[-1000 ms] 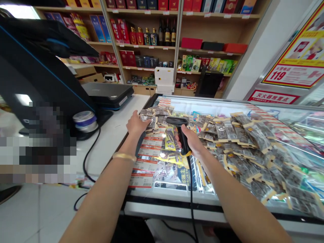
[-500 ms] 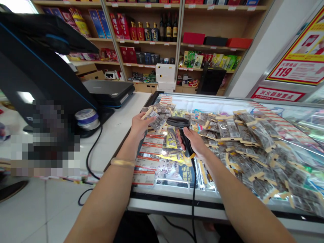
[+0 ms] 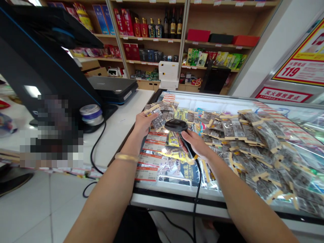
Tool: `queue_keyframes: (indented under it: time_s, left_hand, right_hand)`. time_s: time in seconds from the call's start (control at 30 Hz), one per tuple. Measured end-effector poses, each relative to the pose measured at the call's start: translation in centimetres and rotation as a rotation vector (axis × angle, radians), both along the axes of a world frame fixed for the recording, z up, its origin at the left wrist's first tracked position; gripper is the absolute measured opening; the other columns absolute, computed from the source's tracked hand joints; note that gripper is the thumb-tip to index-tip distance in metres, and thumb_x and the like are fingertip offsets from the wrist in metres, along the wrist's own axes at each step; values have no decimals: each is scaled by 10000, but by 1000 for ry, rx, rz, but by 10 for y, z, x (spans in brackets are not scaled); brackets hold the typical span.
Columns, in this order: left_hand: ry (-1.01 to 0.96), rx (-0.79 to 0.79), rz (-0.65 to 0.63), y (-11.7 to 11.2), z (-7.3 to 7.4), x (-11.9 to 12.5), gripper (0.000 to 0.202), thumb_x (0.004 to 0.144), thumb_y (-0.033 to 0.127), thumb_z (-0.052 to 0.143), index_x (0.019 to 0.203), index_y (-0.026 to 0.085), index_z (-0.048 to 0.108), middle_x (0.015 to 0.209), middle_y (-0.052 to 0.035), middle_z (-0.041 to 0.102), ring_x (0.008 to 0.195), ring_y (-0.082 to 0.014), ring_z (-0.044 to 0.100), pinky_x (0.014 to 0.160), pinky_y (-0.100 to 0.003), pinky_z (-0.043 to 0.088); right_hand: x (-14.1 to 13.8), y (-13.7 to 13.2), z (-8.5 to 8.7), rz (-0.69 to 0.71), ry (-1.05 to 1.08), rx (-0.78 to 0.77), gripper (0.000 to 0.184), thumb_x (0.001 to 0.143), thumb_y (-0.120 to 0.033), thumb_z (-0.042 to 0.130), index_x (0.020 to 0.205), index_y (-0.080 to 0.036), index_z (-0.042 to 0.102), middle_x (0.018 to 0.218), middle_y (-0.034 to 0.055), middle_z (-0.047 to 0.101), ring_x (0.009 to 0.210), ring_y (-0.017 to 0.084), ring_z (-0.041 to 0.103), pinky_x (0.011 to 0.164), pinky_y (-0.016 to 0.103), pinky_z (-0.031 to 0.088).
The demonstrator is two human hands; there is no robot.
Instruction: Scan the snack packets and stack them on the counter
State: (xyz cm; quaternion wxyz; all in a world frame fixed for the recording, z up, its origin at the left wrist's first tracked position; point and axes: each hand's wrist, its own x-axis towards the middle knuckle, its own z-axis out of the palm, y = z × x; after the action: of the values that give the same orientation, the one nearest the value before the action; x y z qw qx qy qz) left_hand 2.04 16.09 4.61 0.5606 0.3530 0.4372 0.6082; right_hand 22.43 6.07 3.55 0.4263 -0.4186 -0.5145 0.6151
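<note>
My left hand (image 3: 142, 123) is closed on a small clear snack packet (image 3: 157, 119) with a tan header, lifted a little off the pile. My right hand (image 3: 196, 144) grips the handle of a black corded barcode scanner (image 3: 176, 125), whose head sits just right of the packet. Both are over the left end of a glass freezer lid (image 3: 177, 184). Many more of the same packets (image 3: 253, 141) lie spread over the glass to the right. A gold bangle (image 3: 126, 157) circles my left wrist.
A black point-of-sale terminal (image 3: 37, 67) stands on the white counter (image 3: 118, 130) at left, with a tape roll (image 3: 91, 114) and a black flat device (image 3: 113, 88). Red price labels (image 3: 149, 158) lie along the freezer's left edge. Shelves of boxes and bottles (image 3: 157, 30) fill the back wall.
My left hand went from resting on the pile to picking up one packet and raising it. The scanner shifted slightly toward the packet. The camera moved a little closer and down.
</note>
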Motion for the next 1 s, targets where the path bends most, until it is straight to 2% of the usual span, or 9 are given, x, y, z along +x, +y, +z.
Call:
queue_keyframes:
  time_s: [0.2, 0.37, 0.53, 0.67, 0.8, 1.0]
  left_hand:
    - [28, 2, -3, 0, 0, 1, 510, 422, 210, 970, 881, 124, 763, 777, -46, 772, 707, -196, 727, 657, -305, 614]
    - [10, -3, 12, -1, 2, 0, 477, 413, 188, 966, 820, 130, 725, 743, -27, 751, 687, -179, 706, 637, -291, 598]
    - [9, 6, -15, -1, 6, 11, 513, 448, 224, 962, 870, 146, 680, 763, -7, 734, 680, -165, 695, 614, -271, 574]
    - [42, 14, -72, 1, 15, 42, 590, 474, 215, 966, 966, 167, 644, 762, 19, 710, 643, -138, 673, 587, -241, 545]
    - [98, -10, -162, 0, 25, 90, 599, 572, 219, 950, 1071, 179, 622, 688, 32, 675, 570, -116, 631, 540, -201, 474]
    - [139, 8, -308, -6, 26, 166, 517, 741, 177, 856, 1191, 151, 604, 712, 16, 668, 583, -99, 606, 571, -194, 454]
  right_hand:
    - [1, 0, 0, -39, 12, -9, 707, 603, -815, 767, 857, -194, 542, 575, -50, 580, 391, 86, 498, 372, 221, 370]
    - [-2, 1, -4, -80, 40, -35, 736, 565, -830, 776, 854, -198, 534, 566, -56, 576, 387, 86, 498, 361, 213, 367]
    - [3, 3, -1, -154, 93, 20, 729, 593, -835, 757, 866, -195, 541, 562, -56, 570, 374, 84, 482, 349, 213, 359]
    - [31, 0, 16, -229, 127, 70, 664, 671, -786, 757, 895, -194, 555, 614, -32, 609, 420, 91, 516, 378, 216, 400]
    - [72, -9, 32, -375, 154, 113, 639, 693, -765, 761, 923, -196, 582, 638, -26, 611, 431, 98, 520, 380, 226, 403]
    - [122, -26, 37, -480, 188, 157, 661, 690, -781, 754, 960, -193, 618, 685, -20, 622, 463, 97, 533, 397, 229, 433]
